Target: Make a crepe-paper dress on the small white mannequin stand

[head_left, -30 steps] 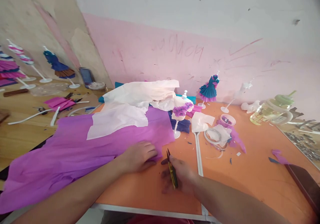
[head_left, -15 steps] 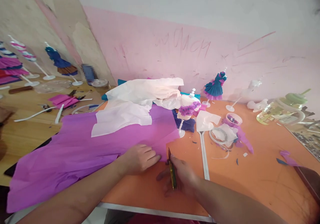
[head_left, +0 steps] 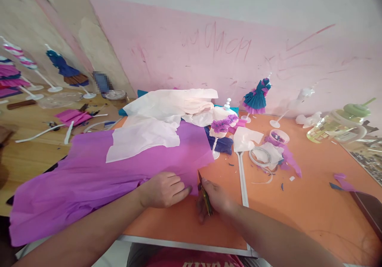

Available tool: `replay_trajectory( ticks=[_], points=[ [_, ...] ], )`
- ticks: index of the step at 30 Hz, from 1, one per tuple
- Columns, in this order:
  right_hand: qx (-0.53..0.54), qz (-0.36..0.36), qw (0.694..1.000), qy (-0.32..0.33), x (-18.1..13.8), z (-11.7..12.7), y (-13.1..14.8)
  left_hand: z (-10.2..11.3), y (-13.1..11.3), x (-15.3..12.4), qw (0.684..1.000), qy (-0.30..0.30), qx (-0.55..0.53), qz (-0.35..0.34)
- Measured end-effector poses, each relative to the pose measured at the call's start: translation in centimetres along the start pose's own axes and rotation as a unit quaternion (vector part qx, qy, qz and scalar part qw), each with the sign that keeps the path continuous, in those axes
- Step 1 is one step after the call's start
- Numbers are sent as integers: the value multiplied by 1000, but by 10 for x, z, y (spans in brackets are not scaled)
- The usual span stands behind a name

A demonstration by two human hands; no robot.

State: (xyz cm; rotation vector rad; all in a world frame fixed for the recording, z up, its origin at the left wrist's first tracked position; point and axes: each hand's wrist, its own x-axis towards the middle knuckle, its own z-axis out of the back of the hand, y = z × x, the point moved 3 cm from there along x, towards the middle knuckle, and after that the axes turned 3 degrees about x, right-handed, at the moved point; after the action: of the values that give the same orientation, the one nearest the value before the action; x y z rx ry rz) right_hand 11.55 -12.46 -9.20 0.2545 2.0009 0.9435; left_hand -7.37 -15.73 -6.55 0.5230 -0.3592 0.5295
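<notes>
A wide sheet of purple tissue-like paper (head_left: 119,179) lies spread over the table, its right end under my fingers. My left hand (head_left: 165,189) is closed on the near right edge of this sheet, knuckles up. In my right hand (head_left: 216,197) is a pair of small thread snips (head_left: 205,197) with dark pointed blades and yellowish handles. The blades point away from me, beside the cut edge of the purple sheet, and the fingers under the snips are partly hidden. White paper (head_left: 146,137) rests on top of the purple sheet.
Just beyond the sheet stands a small dress form (head_left: 220,127) with purple flowers. To the right are a roll of tape (head_left: 260,156), a small bowl (head_left: 279,136), paper scraps and a green-lidded jug (head_left: 337,127). Another form wears a teal dress (head_left: 257,96).
My right hand has shifted slightly up and left, bringing the snips' tips closer to the purple sheet's edge. My left hand stays on the sheet. The view has tilted slightly.
</notes>
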Motion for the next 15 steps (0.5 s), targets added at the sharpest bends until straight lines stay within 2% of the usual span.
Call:
replay_trajectory(
  ticks=[3,7,15],
  points=[
    [-76,29,996,27,8,3,2,1,1,0,1000,-2,0,1],
    [-138,44,989,24,10,2,7,0,2,-1,1000,6,3,-2],
    [-159,23,986,32,21,1,12,1,2,-4,1000,-7,9,-6]
  ],
)
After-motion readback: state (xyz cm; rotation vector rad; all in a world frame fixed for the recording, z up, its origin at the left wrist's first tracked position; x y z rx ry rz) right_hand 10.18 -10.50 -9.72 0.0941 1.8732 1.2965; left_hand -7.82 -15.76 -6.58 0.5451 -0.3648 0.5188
